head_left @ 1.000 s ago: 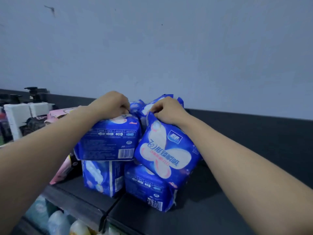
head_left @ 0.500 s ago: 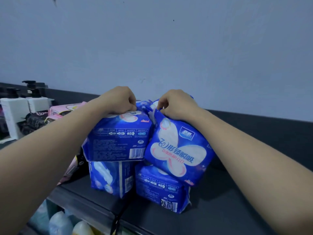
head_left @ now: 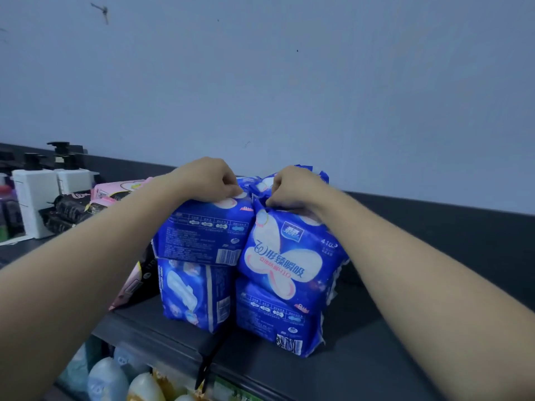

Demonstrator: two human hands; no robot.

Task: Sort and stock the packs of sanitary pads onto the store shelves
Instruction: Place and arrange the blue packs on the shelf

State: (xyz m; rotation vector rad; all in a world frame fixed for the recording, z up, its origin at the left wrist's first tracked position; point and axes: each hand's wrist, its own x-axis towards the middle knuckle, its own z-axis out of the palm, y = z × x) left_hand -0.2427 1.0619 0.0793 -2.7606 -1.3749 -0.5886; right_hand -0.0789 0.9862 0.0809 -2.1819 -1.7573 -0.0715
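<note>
Far ahead of you stands a plain pale blue-grey wall (head_left: 318, 82), with a small dark mark (head_left: 101, 11) high on its left. At the far left you see two white square pump bottles (head_left: 33, 195), side by side, each topped with a black pump head (head_left: 59, 147). A dark purple bottle (head_left: 10, 209) sits just left of them at the frame edge. Near left, low down, pale rounded bottles (head_left: 107, 380) stand in a row.
</note>
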